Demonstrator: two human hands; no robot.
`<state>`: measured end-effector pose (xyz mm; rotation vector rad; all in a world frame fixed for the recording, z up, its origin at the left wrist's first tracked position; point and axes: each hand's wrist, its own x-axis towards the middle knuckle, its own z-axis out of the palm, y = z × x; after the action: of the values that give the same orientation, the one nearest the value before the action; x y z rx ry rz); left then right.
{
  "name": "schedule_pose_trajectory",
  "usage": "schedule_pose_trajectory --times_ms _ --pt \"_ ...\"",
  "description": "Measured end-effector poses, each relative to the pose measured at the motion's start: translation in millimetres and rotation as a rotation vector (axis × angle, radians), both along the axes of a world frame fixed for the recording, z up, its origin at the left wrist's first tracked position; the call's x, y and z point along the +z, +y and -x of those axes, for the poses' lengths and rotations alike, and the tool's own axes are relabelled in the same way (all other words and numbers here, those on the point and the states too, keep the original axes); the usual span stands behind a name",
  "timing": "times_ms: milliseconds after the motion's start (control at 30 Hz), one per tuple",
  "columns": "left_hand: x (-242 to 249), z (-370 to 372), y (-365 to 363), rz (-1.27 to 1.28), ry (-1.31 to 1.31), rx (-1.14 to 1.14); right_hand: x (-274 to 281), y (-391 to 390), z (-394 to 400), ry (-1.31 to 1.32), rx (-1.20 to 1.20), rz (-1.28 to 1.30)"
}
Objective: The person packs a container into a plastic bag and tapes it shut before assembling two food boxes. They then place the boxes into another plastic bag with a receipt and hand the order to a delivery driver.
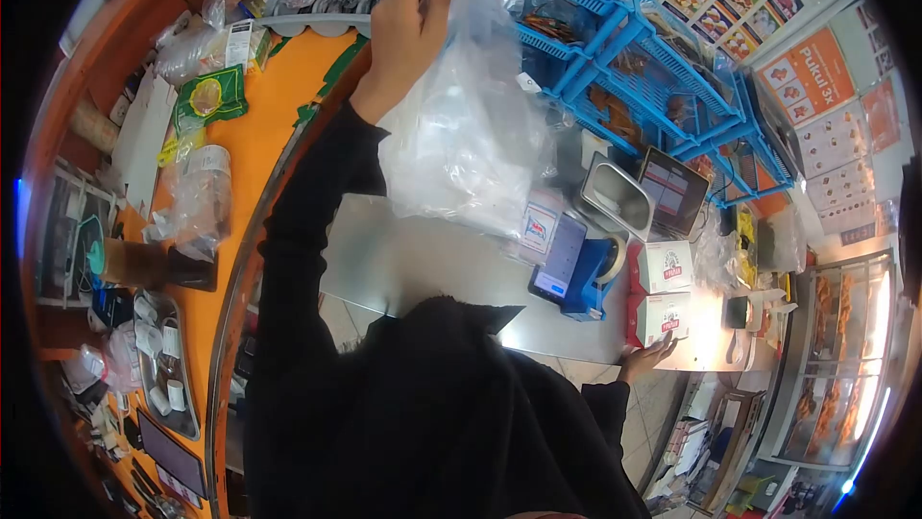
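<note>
Counts: 1 left hand, 1 right hand, 2 white-and-red boxes, 1 lit phone, 1 blue tape dispenser, 1 green packet. Held clear plastic: can't tell if one bag or several.

left hand: pinching plastic bag (translucent) | right hand: touching lower box

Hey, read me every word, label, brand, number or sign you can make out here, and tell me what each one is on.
"Pukul 3x": on the orange poster.
Too small or blurred to read: the print on the upper box and lower box, phone, dark screen, picture menu, green packet and blue-marked card.
</note>
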<state>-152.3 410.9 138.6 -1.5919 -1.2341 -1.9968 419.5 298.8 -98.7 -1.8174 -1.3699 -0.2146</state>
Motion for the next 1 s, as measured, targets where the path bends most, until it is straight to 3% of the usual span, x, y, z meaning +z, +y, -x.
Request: schedule_pose_trajectory --times_ms 100,167,200,267,300,367,400,467,533,600,633,667,700,733,767,867,967,1000 --pt "27 -4 -10 -0.017 0.079 0.072 8 -2 2 0.011 -0.007 -0.06" --pt "44 -9 -20 -0.14 0.006 0.001 18 4 -13 -0.096 -0.233 0.131" --pt "55 -13 -30 -0.153 0.007 0.014 30 12 -7 -0.131 -0.331 -0.132" --pt "72 -31 -55 0.079 -0.101 -0.228 103 19 55 0.011 -0.114 -0.274" --pt "77 -42 -61 0.163 -0.026 -0.301 128 27 85 0.085 0.023 -0.374" --pt "80 -66 -67 0.394 0.033 -0.554 179 31 158 0.371 0.562 -0.301" --pt "79 -76 -69 0.531 0.065 -0.699 201 26 208 0.644 0.691 -0.161" --pt "79 -103 -79 0.868 0.017 -1.032 168 44 231 0.388 0.936 -0.022" --pt "67 -121 -82 1.009 0.058 -1.27 144 51 257 0.371 1.03 0.57" --pt "53 -123 -75 1.102 0.037 -1.367 158 49 282 0.697 1.231 0.552" --pt "30 -117 -62 0.793 -0.114 -1.348 173 42 284 0.697 1.237 0.548" --pt "7 -112 -52 0.486 -0.256 -1.307 190 34 285 0.915 1.156 0.598" --pt "-17 -109 -54 0.452 -0.372 -1.326 197 28 286 1.133 1.061 0.645" --pt "-51 -116 -65 0.568 -0.494 -1.385 196 27 290 1.311 0.962 0.495" --pt "-86 -123 -77 0.659 -0.59 -1.422 190 29 285 1.316 0.961 0.487" --pt "-175 -156 -118 0.957 -0.746 -1.459 160 32 249 1.088 0.679 0.195" --pt "-165 -177 -141 1.022 -0.777 -1.488 141 13 197 1.128 0.495 0.314" --pt "-140 -182 -148 0.8 -0.931 -1.654 138 6 185 1.142 0.447 0.266"
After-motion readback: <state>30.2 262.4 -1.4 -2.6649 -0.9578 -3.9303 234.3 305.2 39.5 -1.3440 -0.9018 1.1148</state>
